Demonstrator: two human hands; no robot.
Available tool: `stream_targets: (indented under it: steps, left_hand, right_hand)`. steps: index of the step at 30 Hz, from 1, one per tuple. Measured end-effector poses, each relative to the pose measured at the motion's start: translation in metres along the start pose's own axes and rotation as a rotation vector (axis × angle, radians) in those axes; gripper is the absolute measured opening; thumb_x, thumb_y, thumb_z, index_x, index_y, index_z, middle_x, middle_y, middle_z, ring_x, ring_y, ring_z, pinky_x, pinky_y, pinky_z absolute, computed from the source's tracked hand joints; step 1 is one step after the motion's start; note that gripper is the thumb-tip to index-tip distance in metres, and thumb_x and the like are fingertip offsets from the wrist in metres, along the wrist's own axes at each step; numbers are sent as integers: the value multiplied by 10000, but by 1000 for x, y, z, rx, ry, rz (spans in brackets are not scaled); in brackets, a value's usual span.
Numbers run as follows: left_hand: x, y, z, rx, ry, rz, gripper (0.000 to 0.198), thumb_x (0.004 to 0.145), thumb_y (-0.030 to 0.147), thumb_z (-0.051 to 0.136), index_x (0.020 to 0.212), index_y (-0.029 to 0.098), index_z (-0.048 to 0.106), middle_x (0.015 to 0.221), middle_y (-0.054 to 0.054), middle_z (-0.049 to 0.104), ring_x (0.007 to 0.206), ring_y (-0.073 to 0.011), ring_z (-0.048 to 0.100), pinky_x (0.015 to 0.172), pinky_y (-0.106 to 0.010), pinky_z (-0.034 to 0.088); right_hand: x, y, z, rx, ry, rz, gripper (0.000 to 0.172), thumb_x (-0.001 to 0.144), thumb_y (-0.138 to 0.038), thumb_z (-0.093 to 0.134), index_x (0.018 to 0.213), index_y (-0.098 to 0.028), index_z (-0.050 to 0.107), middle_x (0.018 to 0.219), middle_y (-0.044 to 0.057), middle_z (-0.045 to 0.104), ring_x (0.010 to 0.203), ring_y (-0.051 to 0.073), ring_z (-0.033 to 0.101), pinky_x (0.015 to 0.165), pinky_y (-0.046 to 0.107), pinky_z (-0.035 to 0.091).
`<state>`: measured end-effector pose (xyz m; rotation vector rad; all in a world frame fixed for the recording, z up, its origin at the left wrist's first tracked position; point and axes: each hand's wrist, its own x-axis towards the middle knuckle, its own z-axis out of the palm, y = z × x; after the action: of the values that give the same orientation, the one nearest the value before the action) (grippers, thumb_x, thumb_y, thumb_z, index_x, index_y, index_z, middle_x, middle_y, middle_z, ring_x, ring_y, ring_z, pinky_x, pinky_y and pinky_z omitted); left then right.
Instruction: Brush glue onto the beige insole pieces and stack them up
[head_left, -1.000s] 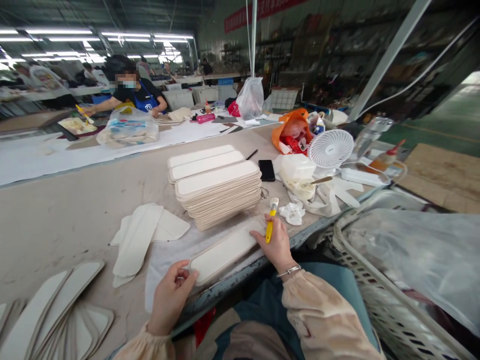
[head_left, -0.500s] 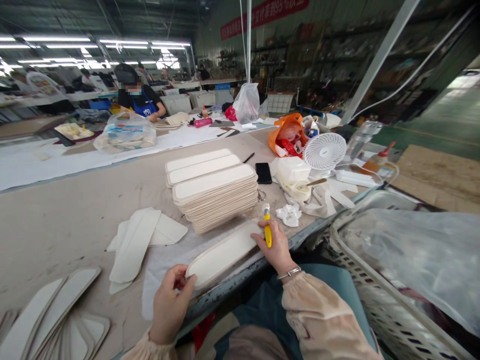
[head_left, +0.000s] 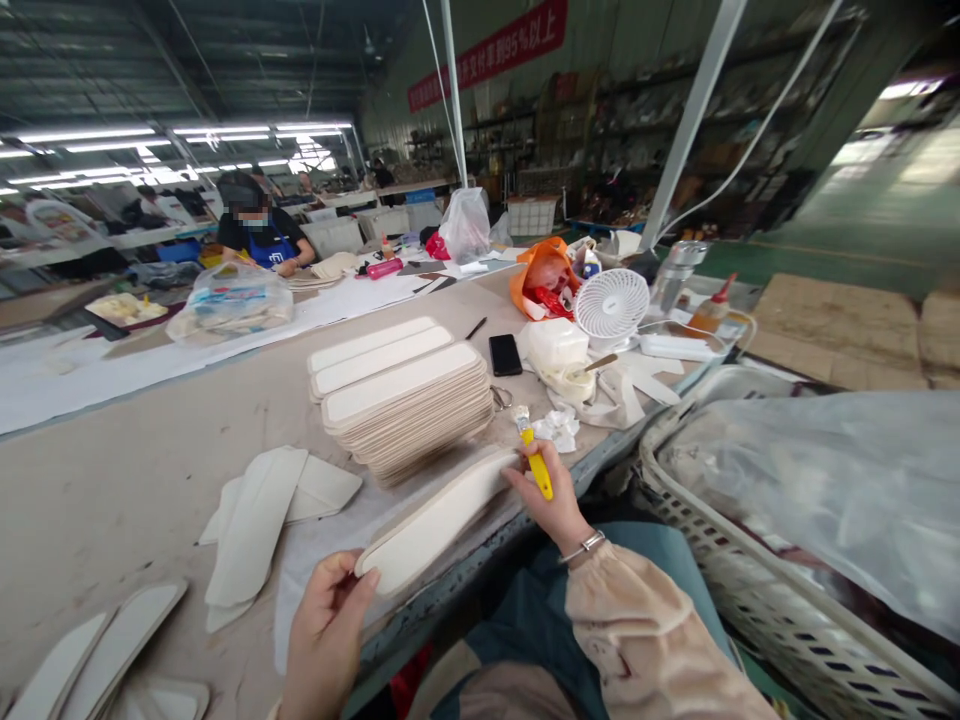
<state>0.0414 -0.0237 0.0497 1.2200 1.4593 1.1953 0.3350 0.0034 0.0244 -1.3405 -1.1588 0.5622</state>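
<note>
A long cream-white panel with rounded ends [head_left: 435,525] spans between my hands at the table's front edge, slightly bowed. My left hand [head_left: 328,622] pinches its near left end between thumb and fingers. At the far right end, my right hand [head_left: 549,492] grips the panel's edge and also holds a yellow-handled brush [head_left: 538,467], its whitish bristles pointing up and away. Just beyond the panel stands a tall stack of similar panels [head_left: 409,415], with a lower pile [head_left: 379,352] behind it. Thin white sheeting [head_left: 300,575] lies beneath the work.
Loose panels [head_left: 259,520] lie left, with more fanned out [head_left: 124,650] nearer. Beyond the stack are a phone [head_left: 505,355], a white fan [head_left: 611,303], crumpled tissue [head_left: 556,428] and a glue bottle [head_left: 709,312]. A plastic basket [head_left: 757,560] stands right. A co-worker [head_left: 262,235] sits opposite.
The panel's right part has come up off the table and now bends slightly between my hands. Both hands keep their hold. The camera view has turned a little to the right.
</note>
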Motion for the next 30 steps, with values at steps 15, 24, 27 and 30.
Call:
stream_targets:
  steps: [15, 24, 27, 30]
  left_hand:
    - [-25, 14, 38, -424, -185, -282, 296, 639, 314, 786, 850, 202, 610, 892, -23, 693, 893, -222, 660, 686, -283, 551]
    - [-32, 20, 48, -373, -219, -290, 330, 620, 340, 778, 889, 210, 637, 916, -27, 711, 898, -237, 671, 698, -314, 563]
    - [-34, 21, 50, -399, -252, -325, 346, 630, 335, 755, 930, 195, 652, 928, -36, 712, 885, -237, 673, 683, -315, 563]
    - [-35, 21, 50, -414, -290, -380, 337, 654, 305, 743, 951, 176, 648, 953, -39, 706, 837, -209, 673, 664, -303, 564]
  right_hand:
    - [15, -22, -33, 444, 97, 173, 496, 611, -382, 782, 850, -270, 362, 642, -87, 429, 557, 122, 446, 521, 244, 394]
    - [18, -19, -40, 460, 117, 179, 502, 582, -375, 808, 835, -264, 389, 655, -79, 442, 593, 128, 466, 556, 246, 407]
    - [18, -21, -42, 445, 109, 178, 486, 595, -377, 801, 833, -262, 393, 647, -81, 426, 587, 124, 459, 559, 245, 405]
    - [17, -20, -45, 401, 105, 161, 493, 604, -417, 788, 851, -265, 389, 657, -77, 430, 588, 130, 464, 562, 255, 414]
